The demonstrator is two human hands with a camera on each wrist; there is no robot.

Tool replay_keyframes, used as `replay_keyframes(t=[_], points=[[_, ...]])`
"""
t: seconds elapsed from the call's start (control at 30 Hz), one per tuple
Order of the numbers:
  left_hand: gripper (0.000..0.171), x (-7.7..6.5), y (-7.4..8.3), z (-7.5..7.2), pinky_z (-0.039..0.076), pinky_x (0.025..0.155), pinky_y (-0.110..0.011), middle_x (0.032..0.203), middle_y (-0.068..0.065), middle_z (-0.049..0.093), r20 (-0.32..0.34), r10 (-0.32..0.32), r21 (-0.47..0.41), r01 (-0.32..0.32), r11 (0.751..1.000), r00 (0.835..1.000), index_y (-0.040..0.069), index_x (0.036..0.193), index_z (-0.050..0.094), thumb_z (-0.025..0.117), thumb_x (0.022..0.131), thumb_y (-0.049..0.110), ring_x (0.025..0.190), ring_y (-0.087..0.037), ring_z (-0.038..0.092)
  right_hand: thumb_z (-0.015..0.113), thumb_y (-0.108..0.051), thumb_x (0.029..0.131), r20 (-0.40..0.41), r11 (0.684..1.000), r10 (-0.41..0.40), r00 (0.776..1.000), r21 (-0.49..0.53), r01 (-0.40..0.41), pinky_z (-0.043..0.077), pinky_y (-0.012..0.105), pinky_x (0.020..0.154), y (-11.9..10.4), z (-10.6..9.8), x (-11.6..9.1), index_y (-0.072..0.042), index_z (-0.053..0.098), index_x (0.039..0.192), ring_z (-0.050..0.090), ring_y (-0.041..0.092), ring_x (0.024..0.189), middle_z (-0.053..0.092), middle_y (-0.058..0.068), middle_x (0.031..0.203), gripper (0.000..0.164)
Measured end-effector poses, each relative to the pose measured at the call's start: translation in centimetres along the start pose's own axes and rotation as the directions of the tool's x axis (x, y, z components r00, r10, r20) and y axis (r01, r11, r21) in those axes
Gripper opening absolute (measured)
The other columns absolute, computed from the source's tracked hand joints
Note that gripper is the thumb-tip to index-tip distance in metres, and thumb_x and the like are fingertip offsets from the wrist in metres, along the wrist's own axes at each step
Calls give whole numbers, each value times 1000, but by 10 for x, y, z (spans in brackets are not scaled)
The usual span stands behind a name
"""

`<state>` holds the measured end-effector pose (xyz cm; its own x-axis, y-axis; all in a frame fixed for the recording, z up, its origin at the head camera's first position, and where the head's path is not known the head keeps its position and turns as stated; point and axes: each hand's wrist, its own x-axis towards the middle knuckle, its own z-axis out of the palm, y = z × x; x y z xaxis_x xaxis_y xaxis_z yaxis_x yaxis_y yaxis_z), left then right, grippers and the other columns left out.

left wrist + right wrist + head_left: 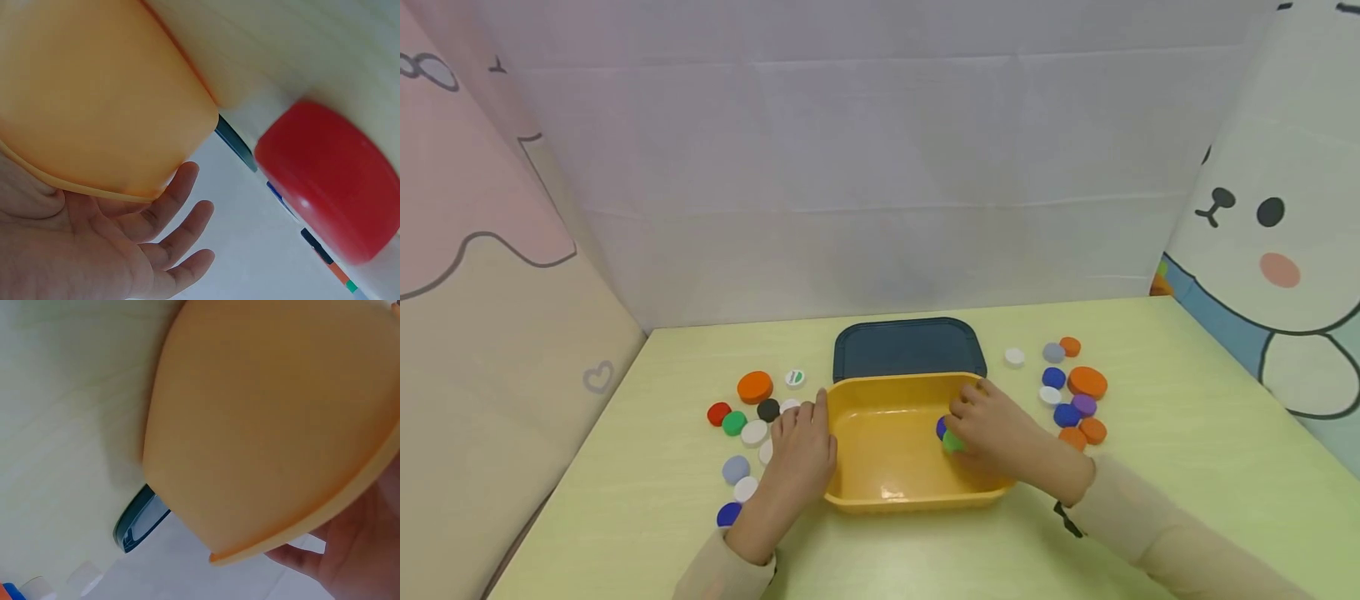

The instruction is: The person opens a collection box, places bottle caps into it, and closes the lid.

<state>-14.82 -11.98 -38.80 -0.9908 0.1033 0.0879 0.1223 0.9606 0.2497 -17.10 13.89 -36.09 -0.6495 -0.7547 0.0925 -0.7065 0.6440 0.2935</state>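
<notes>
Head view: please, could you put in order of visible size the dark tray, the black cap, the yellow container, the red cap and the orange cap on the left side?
1. Yellow container
2. Dark tray
3. Orange cap
4. Red cap and black cap: they look alike, so I do not rank them.

Left fingers (pixel 181 231) loosely spread — right fingers (pixel 970 398) bent (partly hidden).

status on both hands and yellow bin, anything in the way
Left hand at left rim of yellow bin. Right hand over its right side, at blue cap and green cap, grip unclear. Dark tray behind; no obstruction seen.
</notes>
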Motion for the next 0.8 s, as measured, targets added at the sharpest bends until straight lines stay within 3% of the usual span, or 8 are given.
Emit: replay_keyframes(t=[0.53, 0.8], points=[[56, -1, 0, 1, 26, 102, -51, 123, -18, 47, 2, -8, -16, 8, 1000, 1000, 0, 141, 28, 46, 91, 18, 115, -36, 38, 67, -47, 75, 130, 998, 4, 992, 61, -12, 36, 35, 74, -5, 10, -1, -16, 66, 89, 43, 18, 78, 65, -1, 89, 34], [56, -1, 0, 0, 27, 102, -51, 122, -18, 48, -11, -4, -9, 4, 1000, 1000, -1, 141, 28, 46, 91, 18, 115, -36, 38, 67, -49, 74, 136, 998, 6, 991, 64, -15, 36, 35, 73, -4, 9, 0, -16, 66, 90, 44, 18, 78, 65, -1, 90, 36]])
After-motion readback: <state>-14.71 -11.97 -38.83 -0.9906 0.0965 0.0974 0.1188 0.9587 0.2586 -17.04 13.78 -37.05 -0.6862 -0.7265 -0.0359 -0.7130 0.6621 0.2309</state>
